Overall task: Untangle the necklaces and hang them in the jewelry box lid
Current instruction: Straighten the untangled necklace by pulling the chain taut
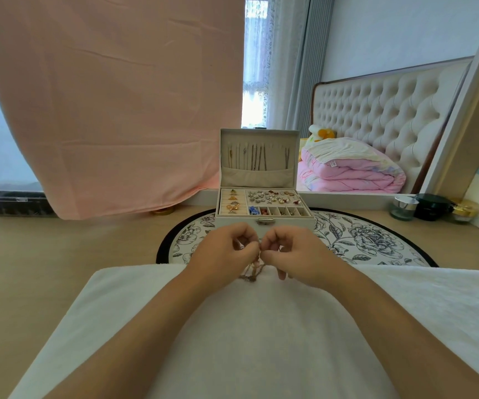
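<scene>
Both hands are working close together near the middle of the table, just in front of the jewelry box. Left hand is curling its fingers and pinching a fine chain at thumb and fingertip; right hand is doing the same from the other side, the pinch points nearly touching. The tangled necklaces are hanging from those pinches, and the lower clump is resting on the far edge of the white towel, which is covering the near part of the table under both forearms. The box is sitting on a round floral mat toward the far edge of the table. Its lid is standing open and upright. Several hung necklaces are dangling in a row inside the lid, their lower ends dropping into a fabric pocket. Rings are sitting in the box's left compartment, earrings in the right one. A pink cloth is draping down to the far left edge. Three small jars are standing near the far right corner.
</scene>
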A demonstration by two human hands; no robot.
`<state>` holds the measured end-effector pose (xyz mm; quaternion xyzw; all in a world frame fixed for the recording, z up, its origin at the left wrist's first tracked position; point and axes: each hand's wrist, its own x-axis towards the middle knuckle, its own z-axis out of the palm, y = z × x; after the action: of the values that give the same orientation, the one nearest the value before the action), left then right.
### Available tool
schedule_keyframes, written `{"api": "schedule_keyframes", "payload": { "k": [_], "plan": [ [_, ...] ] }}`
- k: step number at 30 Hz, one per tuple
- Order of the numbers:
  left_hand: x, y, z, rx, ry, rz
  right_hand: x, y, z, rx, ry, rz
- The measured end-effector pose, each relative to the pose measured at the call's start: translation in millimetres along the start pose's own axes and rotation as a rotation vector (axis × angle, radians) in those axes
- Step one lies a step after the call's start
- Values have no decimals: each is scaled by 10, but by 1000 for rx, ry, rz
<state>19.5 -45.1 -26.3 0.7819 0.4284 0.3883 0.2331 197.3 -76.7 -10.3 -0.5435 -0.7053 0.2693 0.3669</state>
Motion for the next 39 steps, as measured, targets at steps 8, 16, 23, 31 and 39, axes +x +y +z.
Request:
{"api": "schedule_keyframes", "payload": {
  "k": [8,16,23,31,39],
  "plan": [
    [6,-69,22,-139,-65,-13,21,25,-39,44,68,80],
    [-18,53,-28,227,-126,62,-13,9,-7,-57,25,14],
    [-37,54,-33,288,-105,100,-20,-26,-2,-509,-108,-60],
    [-15,47,44,-74,0,-53,2,19,-47,84,-85,129],
    [8,89,26,-769,-182,-392,15,33,-103,120,-99,112]
  ]
}}
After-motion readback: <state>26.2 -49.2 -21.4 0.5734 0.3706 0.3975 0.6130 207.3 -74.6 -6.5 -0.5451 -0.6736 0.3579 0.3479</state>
